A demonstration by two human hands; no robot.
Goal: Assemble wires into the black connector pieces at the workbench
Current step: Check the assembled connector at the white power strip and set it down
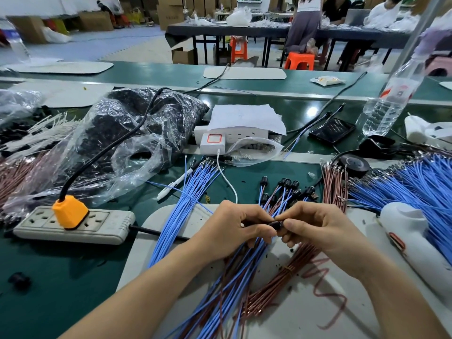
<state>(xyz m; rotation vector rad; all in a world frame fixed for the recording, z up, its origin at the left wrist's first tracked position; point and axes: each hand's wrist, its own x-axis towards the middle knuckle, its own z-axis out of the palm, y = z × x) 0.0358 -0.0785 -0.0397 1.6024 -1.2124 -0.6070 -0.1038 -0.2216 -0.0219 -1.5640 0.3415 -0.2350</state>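
In the head view, a clear plastic bag (137, 133) packed with small black parts is seen slumped on the green workbench (61, 277) at the left rear. A water bottle (389, 101), partly filled, is seen at the right rear. A black connector piece (276, 225) is pinched from both sides: the left hand (234, 231) is curled around its near end, and the right hand (315, 231) grips it between thumb and forefinger. It is held just above the white mat (305, 314), over crossed blue wires (181, 211) and brown wires (288, 270). Wired connectors (288, 187) are spread just beyond the hands. The mat's left edge is overlapped by the blue wires; a power strip (73, 225) lies just beside it. A white device (411, 236) is laid along the mat's right edge. Bare green surface is seen below the power strip.
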